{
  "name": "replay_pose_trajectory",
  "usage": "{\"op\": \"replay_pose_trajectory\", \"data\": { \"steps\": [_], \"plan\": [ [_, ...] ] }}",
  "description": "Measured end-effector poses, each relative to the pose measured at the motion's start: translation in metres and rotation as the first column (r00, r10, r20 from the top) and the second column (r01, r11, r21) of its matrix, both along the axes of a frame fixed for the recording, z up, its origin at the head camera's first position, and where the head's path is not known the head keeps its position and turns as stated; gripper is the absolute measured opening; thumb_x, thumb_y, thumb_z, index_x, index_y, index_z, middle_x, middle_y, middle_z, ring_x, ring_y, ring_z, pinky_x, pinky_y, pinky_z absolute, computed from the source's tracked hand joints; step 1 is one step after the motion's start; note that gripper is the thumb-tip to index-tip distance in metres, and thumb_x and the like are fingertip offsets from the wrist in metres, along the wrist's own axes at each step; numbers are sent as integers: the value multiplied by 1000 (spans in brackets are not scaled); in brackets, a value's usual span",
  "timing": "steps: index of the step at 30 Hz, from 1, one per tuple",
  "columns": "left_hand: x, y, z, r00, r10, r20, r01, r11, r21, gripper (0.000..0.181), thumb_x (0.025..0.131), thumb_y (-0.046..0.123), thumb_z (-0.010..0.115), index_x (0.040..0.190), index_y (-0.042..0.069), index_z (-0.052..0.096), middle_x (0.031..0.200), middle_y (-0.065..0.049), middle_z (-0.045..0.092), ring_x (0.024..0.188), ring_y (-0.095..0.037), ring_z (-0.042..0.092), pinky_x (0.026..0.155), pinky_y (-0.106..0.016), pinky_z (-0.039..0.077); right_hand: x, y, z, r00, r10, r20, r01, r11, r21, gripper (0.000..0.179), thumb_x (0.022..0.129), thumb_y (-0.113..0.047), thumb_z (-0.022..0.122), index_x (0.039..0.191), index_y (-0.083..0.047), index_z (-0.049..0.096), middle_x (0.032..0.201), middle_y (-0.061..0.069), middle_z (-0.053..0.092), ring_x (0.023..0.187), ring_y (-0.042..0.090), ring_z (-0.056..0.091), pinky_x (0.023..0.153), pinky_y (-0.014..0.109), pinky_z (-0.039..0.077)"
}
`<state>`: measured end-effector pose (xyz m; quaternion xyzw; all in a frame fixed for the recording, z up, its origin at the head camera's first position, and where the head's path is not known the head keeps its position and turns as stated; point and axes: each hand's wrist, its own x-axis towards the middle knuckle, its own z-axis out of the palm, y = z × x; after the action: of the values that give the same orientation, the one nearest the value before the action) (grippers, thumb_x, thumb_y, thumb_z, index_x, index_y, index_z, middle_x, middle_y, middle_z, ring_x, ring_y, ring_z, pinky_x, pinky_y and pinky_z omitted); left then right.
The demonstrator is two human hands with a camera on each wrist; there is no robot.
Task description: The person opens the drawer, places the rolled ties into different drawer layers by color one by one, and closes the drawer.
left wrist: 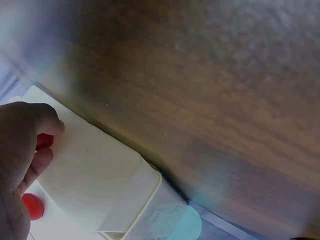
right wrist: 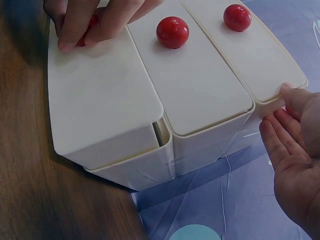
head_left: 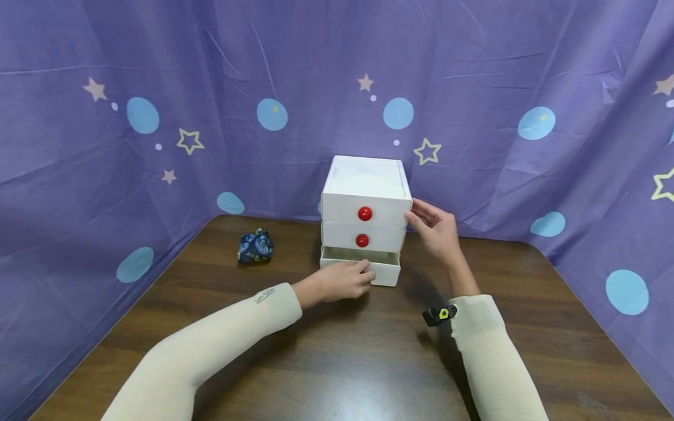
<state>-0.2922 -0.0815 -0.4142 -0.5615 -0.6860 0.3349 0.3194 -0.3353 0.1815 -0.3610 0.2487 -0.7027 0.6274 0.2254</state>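
A small white drawer cabinet (head_left: 368, 176) with three drawers stands toward the back of the table. Its bottom drawer (head_left: 387, 273) is pulled partly out, and the inside shows in the head view. My left hand (head_left: 344, 281) pinches that drawer's red knob (left wrist: 44, 141), mostly covered by the fingers. The middle knob (right wrist: 172, 32) and top knob (right wrist: 237, 17) are untouched, their drawers closed. At the cabinet's upper right edge, my right hand (head_left: 436, 231) holds the corner, thumb on the front edge and fingers along the side wall.
A crumpled dark blue patterned cloth bundle (head_left: 255, 245) lies left of the cabinet. Brown wood covers the tabletop (head_left: 337, 362). Purple curtains (head_left: 316, 76) with stars and dots hang behind and at both sides. A black strap (head_left: 439, 315) sits at the right wrist.
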Motion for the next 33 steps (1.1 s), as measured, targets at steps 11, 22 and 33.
{"op": "replay_pose_trajectory", "data": {
  "steps": [11, 22, 33],
  "plan": [
    [9, -1, 0, 999, -34, -27, 35, 999, 13, 17, 101, 12, 61, 103, 22, 75, 104, 0, 56, 96, -21, 52, 73, -23, 54, 0, 1, 0, 1000, 6, -9, -6, 1000, 5, 40, 95, -1, 71, 132, 11, 62, 126, 30, 65, 108, 6, 68, 92, 18, 54],
    [17, -2, -1, 996, -87, -33, 88, 996, 33, 19, 102, 14, 59, 98, 23, 75, 102, 0, 56, 96, -20, 53, 74, -25, 55, 1, 1, 0, 1000, 7, -11, -7, 1000, 16, 40, 96, 2, 69, 133, 12, 61, 128, 32, 63, 109, 7, 67, 92, 18, 54],
    [24, -4, -1, 994, -99, -44, 101, 995, 27, 18, 99, 14, 59, 97, 23, 75, 103, -1, 58, 97, -22, 54, 78, -26, 56, -2, 1, -1, 1000, 15, -8, -15, 1000, 9, 39, 96, 4, 68, 132, 14, 60, 127, 32, 63, 107, 5, 67, 92, 17, 53]
  ]
}}
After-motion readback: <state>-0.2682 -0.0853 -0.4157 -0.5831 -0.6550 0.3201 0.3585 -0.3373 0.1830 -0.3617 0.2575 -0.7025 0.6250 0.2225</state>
